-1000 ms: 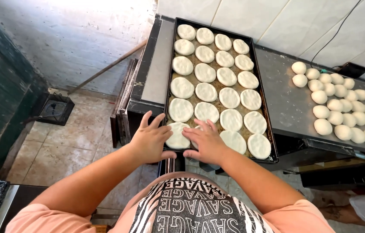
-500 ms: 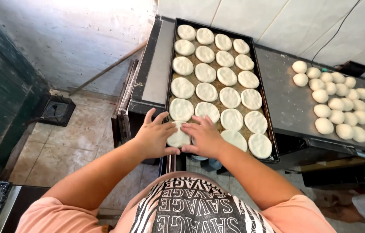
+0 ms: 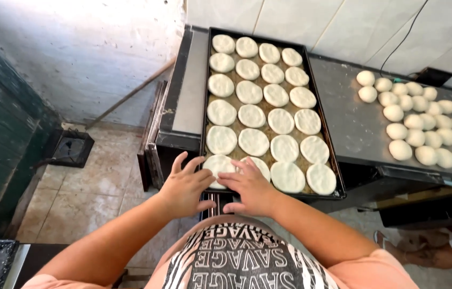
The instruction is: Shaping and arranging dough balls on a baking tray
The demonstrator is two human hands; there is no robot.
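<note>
Pressing down with both hands now: my left hand [image 3: 186, 184] and right hand [image 3: 250, 184] lie flat, fingers spread, on the nearest dough disc [image 3: 220, 163] at the near left corner of the dark baking tray [image 3: 338, 190]. Beyond my fingers, rows of flattened discs [image 3: 266, 99] fill the tray to its far end. Off right, round dough balls [image 3: 429, 131] sit on the metal counter [image 3: 351, 120].

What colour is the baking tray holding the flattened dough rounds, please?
Black: the baking tray, clearest in the head view.
</note>
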